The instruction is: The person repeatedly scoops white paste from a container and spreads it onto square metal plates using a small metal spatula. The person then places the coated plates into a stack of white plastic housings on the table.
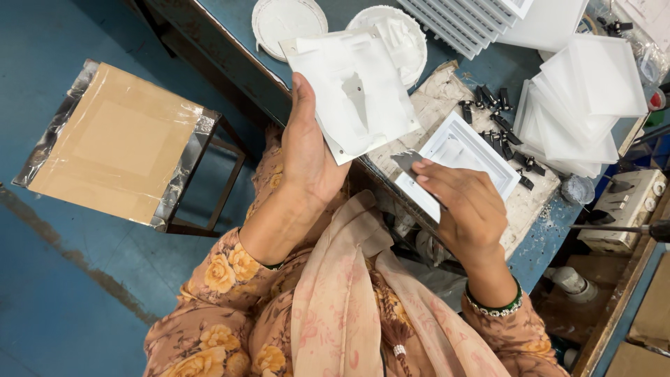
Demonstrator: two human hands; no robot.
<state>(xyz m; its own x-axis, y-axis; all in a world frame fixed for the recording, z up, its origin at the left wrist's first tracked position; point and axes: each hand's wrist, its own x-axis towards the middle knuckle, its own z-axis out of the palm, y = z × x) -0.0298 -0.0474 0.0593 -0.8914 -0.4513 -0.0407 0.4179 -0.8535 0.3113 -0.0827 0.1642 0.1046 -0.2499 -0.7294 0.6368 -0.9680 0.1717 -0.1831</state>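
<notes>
The blue-topped table (pixel 447 70) ran across the top of the view, with a cardboard-topped stool (pixel 118 143) well apart from it on the blue floor to the person's left. On the table lay white louvred grilles (pixel 474 21), a stack of white square plates (pixel 576 105), two round white discs (pixel 289 21) and a scatter of small black clips (pixel 499 115). A white square frame (pixel 460 157) rested on a stained pad just in front of the person. The left hand (pixel 303 150) was closed on the lower edge of a white moulded panel (pixel 352 91), holding it up tilted above the table edge. The right hand (pixel 464 206) hovered over the white square frame, its fingers (pixel 436 174) pinched on a small grey blade-like piece (pixel 407 162); its exact kind could not be told.
</notes>
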